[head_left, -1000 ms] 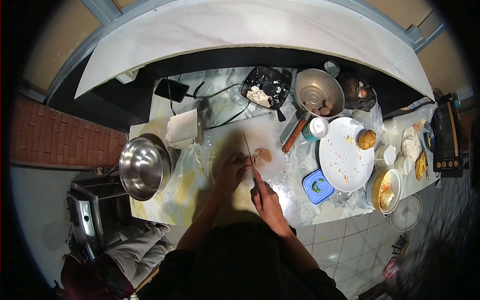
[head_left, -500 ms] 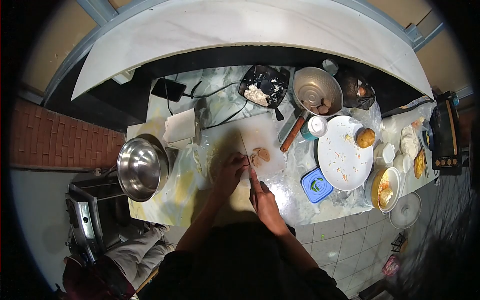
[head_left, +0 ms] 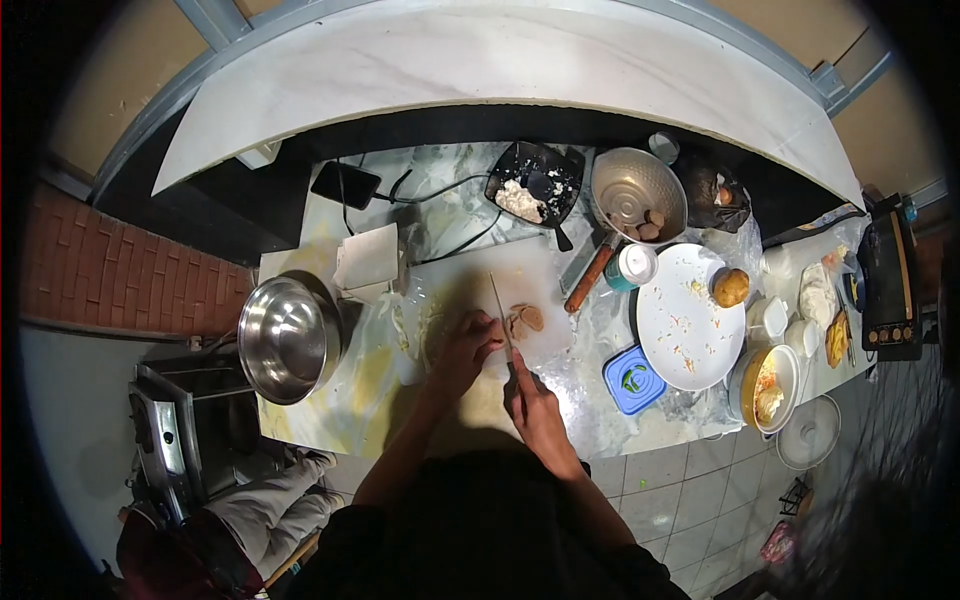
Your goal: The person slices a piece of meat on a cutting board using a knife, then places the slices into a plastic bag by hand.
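On the white cutting board (head_left: pixel 450 270) lie several brown slices (head_left: pixel 530 318), just right of the knife. My right hand (head_left: pixel 533 408) is wrapped round the handle of the knife (head_left: pixel 499 299), its blade pointing away from me over the board. Close against the blade on its left, my left hand (head_left: pixel 462 358) has its fingers bent together round a small reddish-brown piece, mostly hidden by the fingertips. Pale shreds (head_left: pixel 428 325) are scattered on the board's left part.
A steel bowl (head_left: pixel 288 340) stands left; a black dish (head_left: pixel 535 185) and metal pan (head_left: pixel 638 195) are behind. To the right are a white plate (head_left: pixel 690 320), blue lid (head_left: pixel 634 380) and pot (head_left: pixel 771 388). A person's legs (head_left: pixel 275 515) show lower left.
The view has shifted slightly. Both hands stay at the board, with the knife still beside my left fingertips and only small shifts in its position.
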A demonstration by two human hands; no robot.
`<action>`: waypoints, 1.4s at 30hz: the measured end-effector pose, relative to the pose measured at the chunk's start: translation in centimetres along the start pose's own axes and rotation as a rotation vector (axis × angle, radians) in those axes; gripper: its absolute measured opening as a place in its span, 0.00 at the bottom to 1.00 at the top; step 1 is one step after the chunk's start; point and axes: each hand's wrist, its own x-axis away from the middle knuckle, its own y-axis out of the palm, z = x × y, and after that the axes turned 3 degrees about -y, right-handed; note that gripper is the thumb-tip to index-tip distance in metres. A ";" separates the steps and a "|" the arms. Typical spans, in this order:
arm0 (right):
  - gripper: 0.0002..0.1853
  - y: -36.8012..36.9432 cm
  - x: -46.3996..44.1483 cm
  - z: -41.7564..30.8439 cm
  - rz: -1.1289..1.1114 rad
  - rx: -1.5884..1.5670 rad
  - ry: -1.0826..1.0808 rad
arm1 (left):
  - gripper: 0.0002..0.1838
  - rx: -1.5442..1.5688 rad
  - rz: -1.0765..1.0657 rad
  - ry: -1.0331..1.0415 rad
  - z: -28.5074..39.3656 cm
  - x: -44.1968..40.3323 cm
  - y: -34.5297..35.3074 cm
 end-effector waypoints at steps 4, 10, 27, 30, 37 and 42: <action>0.37 0.1 -0.3 -0.3 0.018 0.007 0.006 | 0.13 0.027 -0.023 -0.016 -1.2 -0.1 0.6; 0.37 0.4 -0.4 -0.2 0.015 -0.020 0.003 | 0.12 0.135 -0.018 -0.097 -0.1 0.0 0.3; 0.40 1.3 -0.4 0.1 -0.038 0.124 0.024 | 0.11 0.066 -0.009 -0.094 -0.6 0.1 0.6; 0.40 1.0 0.3 0.4 -0.023 0.094 0.018 | 0.11 0.088 -0.010 -0.101 -1.3 0.3 1.0; 0.40 0.6 0.5 0.8 -0.025 0.049 0.034 | 0.12 0.109 0.008 -0.095 -0.6 0.0 0.4; 0.40 0.6 0.1 0.5 -0.019 0.033 0.037 | 0.13 0.066 0.006 -0.045 -0.2 -0.4 0.3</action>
